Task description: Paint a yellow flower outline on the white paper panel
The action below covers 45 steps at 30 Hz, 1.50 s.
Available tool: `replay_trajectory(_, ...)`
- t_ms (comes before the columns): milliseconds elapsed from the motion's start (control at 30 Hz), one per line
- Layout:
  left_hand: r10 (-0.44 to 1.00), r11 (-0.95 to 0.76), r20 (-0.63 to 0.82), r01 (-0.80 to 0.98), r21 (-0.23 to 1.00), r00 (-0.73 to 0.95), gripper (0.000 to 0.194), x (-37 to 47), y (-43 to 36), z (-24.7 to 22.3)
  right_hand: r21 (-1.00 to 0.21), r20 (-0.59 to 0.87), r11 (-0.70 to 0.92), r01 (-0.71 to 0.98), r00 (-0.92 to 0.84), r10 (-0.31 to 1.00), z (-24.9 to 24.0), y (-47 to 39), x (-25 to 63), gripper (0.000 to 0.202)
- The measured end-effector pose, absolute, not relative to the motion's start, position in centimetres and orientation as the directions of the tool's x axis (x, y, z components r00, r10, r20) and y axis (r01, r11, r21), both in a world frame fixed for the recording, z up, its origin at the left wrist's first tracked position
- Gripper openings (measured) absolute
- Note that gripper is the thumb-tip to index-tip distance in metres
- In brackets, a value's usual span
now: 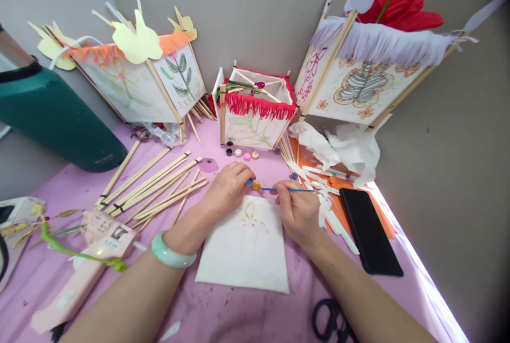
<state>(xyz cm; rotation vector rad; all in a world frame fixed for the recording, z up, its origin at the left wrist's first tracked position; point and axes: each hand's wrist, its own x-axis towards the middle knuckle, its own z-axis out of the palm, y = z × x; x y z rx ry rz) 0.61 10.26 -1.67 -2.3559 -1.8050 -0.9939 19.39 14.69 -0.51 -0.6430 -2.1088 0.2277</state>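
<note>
A white cloth-like panel [247, 258] lies flat on the pink tablecloth [215, 316], with a yellow flower outline near its top. At the panel's upper left edge, my left hand [228, 188] is closed on a small blue paint pot [249, 182]. Touching that pot is a yellow paint pot [256, 186]. My right hand [297, 210] pinches a thin blue brush [302, 190], held nearly level, its tip pointing left at the yellow pot. Several small paint pots [247, 156] stand farther back.
Three decorated lanterns [255, 128] stand against the wall. Wooden sticks [159, 178], a glue gun [79, 284] and a teal bottle [59, 114] are at left. A black phone [370, 231], white scraps [350, 146] and black scissors [330, 322] are at right.
</note>
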Motion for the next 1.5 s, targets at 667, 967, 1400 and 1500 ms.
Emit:
replay_trajectory(667, 0.924, -0.186, 0.381, 0.863, 0.47, -0.009, 0.016, 0.4, 10.5, -2.1, -0.699, 0.635, 0.684, 0.209, -0.258, 0.728, 0.5, 14.3, 20.3, 0.028)
replay_trajectory(967, 0.933, -0.159, 0.358, 0.843, 0.514, -0.042, 0.017, 0.3, 10.6, -2.1, -0.643, 0.63, 0.737, 0.21, -0.402, 0.664, 1.5, 13.9, 20.0, 0.038)
replay_trajectory(1400, 0.937, -0.153, 0.346, 0.847, 0.51, -0.039, 0.017, 0.4, 10.7, -2.0, -0.546, 0.631, 0.798, 0.255, -0.501, 0.592, 0.9, 13.9, 19.9, 0.038)
replay_trajectory(1500, 0.933, -0.16, 0.359, 0.847, 0.507, -0.038, 0.018, 0.3, 10.7, -2.2, -0.532, 0.642, 0.811, 0.246, -0.508, 0.575, 0.7, 13.9, 19.9, 0.037)
